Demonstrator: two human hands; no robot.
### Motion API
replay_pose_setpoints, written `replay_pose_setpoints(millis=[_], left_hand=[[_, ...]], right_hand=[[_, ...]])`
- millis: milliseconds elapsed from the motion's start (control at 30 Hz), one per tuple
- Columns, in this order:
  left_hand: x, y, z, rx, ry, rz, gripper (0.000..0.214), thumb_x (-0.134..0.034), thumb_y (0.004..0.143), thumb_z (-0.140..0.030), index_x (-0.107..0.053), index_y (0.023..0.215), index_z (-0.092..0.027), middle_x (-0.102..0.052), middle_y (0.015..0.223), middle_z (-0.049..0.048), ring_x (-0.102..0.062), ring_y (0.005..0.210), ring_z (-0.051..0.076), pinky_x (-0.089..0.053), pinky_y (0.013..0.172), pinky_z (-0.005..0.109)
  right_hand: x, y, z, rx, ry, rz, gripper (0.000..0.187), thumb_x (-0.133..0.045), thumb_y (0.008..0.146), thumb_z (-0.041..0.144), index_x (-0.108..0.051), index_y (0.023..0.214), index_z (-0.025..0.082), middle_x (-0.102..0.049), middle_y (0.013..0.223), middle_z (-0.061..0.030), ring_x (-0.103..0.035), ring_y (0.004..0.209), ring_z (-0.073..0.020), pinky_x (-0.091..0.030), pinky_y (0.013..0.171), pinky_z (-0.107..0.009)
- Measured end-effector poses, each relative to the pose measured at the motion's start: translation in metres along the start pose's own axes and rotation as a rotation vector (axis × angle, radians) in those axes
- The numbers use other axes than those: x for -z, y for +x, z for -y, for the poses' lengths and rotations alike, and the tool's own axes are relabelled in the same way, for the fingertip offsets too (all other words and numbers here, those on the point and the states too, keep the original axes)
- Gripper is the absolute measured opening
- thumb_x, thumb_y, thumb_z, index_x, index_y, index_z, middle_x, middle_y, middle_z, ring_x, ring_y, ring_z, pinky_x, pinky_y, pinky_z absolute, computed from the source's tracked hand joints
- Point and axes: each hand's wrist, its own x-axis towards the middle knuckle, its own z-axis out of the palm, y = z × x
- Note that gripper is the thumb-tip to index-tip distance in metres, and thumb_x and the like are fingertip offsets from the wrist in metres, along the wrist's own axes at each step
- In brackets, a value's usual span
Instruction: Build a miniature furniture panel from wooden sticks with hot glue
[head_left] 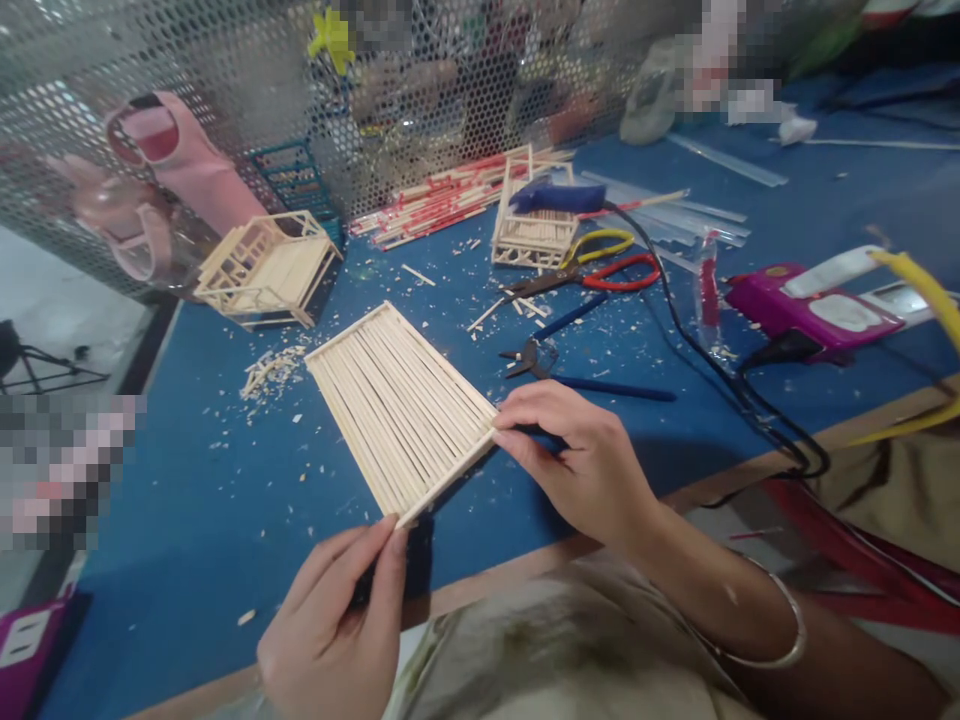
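A flat panel of pale wooden sticks (401, 405), laid side by side with a strip along each short end, is tilted up above the blue table. My left hand (341, 610) pinches its near left corner between thumb and fingers. At the right corner, my right hand (574, 455) has the panel between thumb and fingertips. Just beyond my right hand lie blue-handled cutting pliers (536, 355), their jaws apart. Red-and-yellow-handled pliers (581, 275) rest a little farther back.
Stick-built miniature furniture (281, 270) stands at the back left, another stick model (536, 225) at the back centre beneath a blue-handled corded tool (559, 197). Red-tipped sticks (450, 200) lie by the perforated screen (247, 60). A purple power strip (817, 310) and black cables occupy the right. Wood scraps (274, 370) litter the table.
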Motion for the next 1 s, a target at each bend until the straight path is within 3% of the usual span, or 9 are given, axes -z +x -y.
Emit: replay_pose_setpoints(millis=[267, 633, 833, 1000], left_hand=[[0.0023, 0.0042, -0.0029, 0.279, -0.153, 0.107, 0.005, -0.07, 0.079, -0.028, -0.069, 0.079, -0.023, -0.067, 0.073, -0.003, -0.061, 0.063, 0.01, -0.049, 0.059, 0.018], [0.0039, 0.0021, 0.0012, 0.126, -0.146, 0.104, 0.008, -0.067, 0.081, -0.02, -0.072, 0.086, -0.023, -0.072, 0.077, -0.0005, -0.066, 0.067, 0.012, -0.053, 0.063, 0.021], [0.0035, -0.0006, -0.0049, 0.214, -0.175, 0.119, 0.008, -0.067, 0.08, -0.02, -0.07, 0.087, -0.022, -0.071, 0.072, -0.0023, -0.064, 0.059, 0.01, -0.052, 0.057, 0.019], [0.0039, -0.0001, -0.0067, 0.204, -0.187, 0.108, 0.004, -0.068, 0.08, -0.019, -0.071, 0.082, -0.022, -0.072, 0.073, -0.0016, -0.065, 0.063, 0.01, -0.052, 0.058, 0.02]], right_hand=[[0.0003, 0.0001, 0.0006, 0.004, 0.0, -0.019, 0.015, -0.061, 0.083, 0.008, -0.067, 0.078, 0.02, -0.071, 0.08, -0.0023, -0.067, 0.079, -0.0133, -0.054, 0.072, -0.024], [0.0022, 0.0007, 0.0024, -0.029, -0.055, -0.004, 0.015, -0.059, 0.083, 0.01, -0.063, 0.076, 0.023, -0.072, 0.078, -0.0005, -0.068, 0.079, -0.0162, -0.056, 0.072, -0.029], [0.002, -0.0039, 0.0023, -0.024, -0.117, -0.003, 0.015, -0.06, 0.085, 0.012, -0.063, 0.077, 0.024, -0.071, 0.079, -0.0013, -0.068, 0.079, -0.017, -0.055, 0.072, -0.03], [0.002, -0.0054, 0.0023, -0.006, -0.14, 0.006, 0.013, -0.061, 0.084, 0.013, -0.063, 0.078, 0.024, -0.071, 0.079, -0.0011, -0.069, 0.08, -0.0174, -0.056, 0.072, -0.03]])
